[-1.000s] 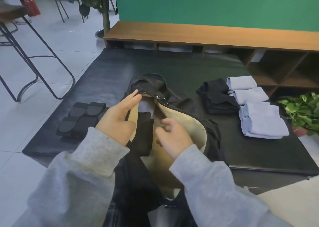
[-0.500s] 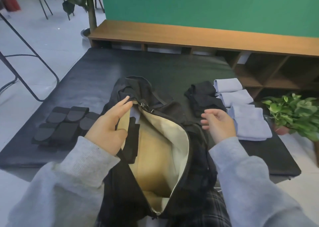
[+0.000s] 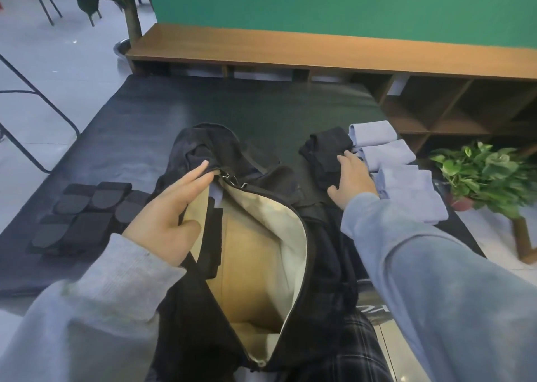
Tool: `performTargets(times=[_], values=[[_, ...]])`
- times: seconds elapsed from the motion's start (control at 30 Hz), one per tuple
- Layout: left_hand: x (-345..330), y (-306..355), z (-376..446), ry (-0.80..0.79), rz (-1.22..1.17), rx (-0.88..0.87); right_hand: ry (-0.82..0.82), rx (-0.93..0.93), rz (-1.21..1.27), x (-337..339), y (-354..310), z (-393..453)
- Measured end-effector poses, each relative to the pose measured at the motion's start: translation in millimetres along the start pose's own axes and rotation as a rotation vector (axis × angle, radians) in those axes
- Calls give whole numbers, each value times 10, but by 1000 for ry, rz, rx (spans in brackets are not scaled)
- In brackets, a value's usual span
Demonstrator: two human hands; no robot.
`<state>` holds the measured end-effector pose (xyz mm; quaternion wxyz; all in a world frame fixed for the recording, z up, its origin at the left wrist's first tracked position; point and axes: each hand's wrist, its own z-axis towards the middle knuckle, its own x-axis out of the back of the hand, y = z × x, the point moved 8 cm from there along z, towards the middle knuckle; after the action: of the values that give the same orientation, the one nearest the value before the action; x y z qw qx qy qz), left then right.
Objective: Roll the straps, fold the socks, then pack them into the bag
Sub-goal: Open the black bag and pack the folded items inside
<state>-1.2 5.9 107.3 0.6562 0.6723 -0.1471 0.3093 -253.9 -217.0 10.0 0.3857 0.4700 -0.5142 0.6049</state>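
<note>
Beside the open bag (image 3: pixel 261 265), the left hand (image 3: pixel 168 216) pinches its zipper edge, holding the mouth wide. Right of the bag, the right hand (image 3: pixel 353 176) lies spread on the black folded socks (image 3: pixel 325 152). Packing is underway; next, closing the fingers round that pile and carrying it into the bag.

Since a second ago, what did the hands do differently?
The right hand came out of the bag's opening and reached right, its fingers now resting on the folded black socks; whether it grips them I cannot tell. The left hand still holds the bag's edge open. The rolled straps and blue socks have not moved.
</note>
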Motion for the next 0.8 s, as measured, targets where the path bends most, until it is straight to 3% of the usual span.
performTargets(times=[0.07, 0.13, 0.47, 0.73, 0.8], values=[[3, -24, 10, 9, 3, -4, -168, 2, -75, -167, 14, -17], [-9, -45, 28, 7, -4, -11, -218, -12, -99, -213, 5, -50], [-31, -8, 54, -21, 12, -33, -200, 12, -140, -29, -143, -132], [17, -15, 33, 0, 28, -32, -85, -78, 122, 83, -53, -50], [19, -9, 32, 0, 26, -25, -170, -47, 41, 33, -76, 24]])
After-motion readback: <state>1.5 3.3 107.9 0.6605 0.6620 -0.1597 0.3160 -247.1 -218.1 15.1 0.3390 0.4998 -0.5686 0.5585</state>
